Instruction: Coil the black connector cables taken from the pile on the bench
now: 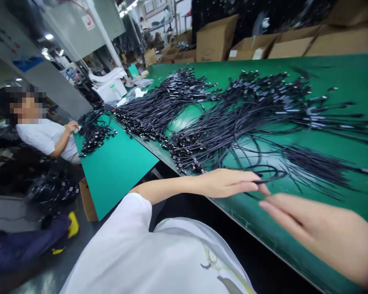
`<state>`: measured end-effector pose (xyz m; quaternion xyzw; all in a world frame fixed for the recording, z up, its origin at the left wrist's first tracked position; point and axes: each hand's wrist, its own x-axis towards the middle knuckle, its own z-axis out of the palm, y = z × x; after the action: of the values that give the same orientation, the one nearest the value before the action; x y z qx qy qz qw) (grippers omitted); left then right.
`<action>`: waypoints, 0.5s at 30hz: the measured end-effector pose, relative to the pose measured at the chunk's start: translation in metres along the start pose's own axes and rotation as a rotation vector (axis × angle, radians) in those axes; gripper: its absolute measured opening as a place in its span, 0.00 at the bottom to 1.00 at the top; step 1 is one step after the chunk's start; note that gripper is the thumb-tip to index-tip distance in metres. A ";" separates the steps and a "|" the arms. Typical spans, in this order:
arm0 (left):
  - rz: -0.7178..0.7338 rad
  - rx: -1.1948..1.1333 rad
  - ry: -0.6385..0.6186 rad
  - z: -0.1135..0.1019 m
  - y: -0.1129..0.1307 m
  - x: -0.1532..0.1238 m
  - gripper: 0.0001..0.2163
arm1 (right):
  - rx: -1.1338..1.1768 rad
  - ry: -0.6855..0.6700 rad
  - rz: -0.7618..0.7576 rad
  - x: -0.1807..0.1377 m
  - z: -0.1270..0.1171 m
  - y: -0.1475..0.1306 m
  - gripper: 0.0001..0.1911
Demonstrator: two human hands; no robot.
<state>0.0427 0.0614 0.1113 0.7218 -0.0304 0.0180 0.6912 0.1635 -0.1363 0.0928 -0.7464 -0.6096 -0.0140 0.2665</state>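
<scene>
My left hand (230,182) reaches across the near edge of the green table (340,81), fingers pressed together, pinching a thin black cable (272,174) at its looped end. My right hand (322,232) hovers just in front of it, fingers stretched out and together, holding nothing, its fingertips close to the left hand's. Large heaps of black cables with connectors (248,110) spread over the table beyond both hands. A loose fan of black cables (313,165) lies to the right of my left hand.
Another heap of black cables (162,104) lies further left. A person in a white shirt (46,136) sits at a lower green side table (116,167) with a small cable pile (93,130). Cardboard boxes (216,38) line the far edge.
</scene>
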 end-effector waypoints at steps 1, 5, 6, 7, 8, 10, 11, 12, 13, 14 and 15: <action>-0.030 -0.031 -0.066 0.006 -0.002 -0.001 0.14 | 0.052 0.026 0.034 0.009 -0.006 -0.006 0.24; -0.045 -0.336 0.038 0.012 -0.012 0.000 0.18 | 0.330 0.339 0.280 0.035 0.003 -0.008 0.25; -0.033 -0.408 0.089 0.012 -0.015 0.002 0.18 | 0.449 0.338 0.329 0.037 0.012 -0.007 0.26; -0.035 -0.468 0.118 0.014 -0.018 0.005 0.19 | 0.580 0.329 0.392 0.037 0.023 -0.008 0.24; -0.055 -0.508 0.119 0.016 -0.022 0.008 0.20 | 0.711 0.329 0.456 0.038 0.032 -0.009 0.22; -0.126 -0.533 0.091 0.025 -0.030 0.010 0.25 | 0.938 0.414 0.580 0.038 0.046 -0.013 0.20; -0.155 -0.536 0.085 0.031 -0.036 0.010 0.27 | 1.039 0.483 0.622 0.039 0.049 -0.016 0.20; -0.171 -0.540 0.102 0.036 -0.041 0.009 0.29 | 1.147 0.532 0.641 0.040 0.050 -0.018 0.20; -0.167 -0.544 0.145 0.040 -0.047 0.008 0.29 | 1.262 0.534 0.649 0.040 0.049 -0.020 0.20; -0.145 -0.539 0.205 0.042 -0.052 0.007 0.28 | 1.375 0.516 0.660 0.041 0.047 -0.022 0.22; -0.120 -0.514 0.254 0.043 -0.058 0.006 0.27 | 1.471 0.500 0.676 0.041 0.044 -0.024 0.23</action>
<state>0.0519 0.0209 0.0522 0.5152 0.0957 0.0591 0.8496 0.1390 -0.0782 0.0781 -0.5000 -0.1306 0.3020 0.8011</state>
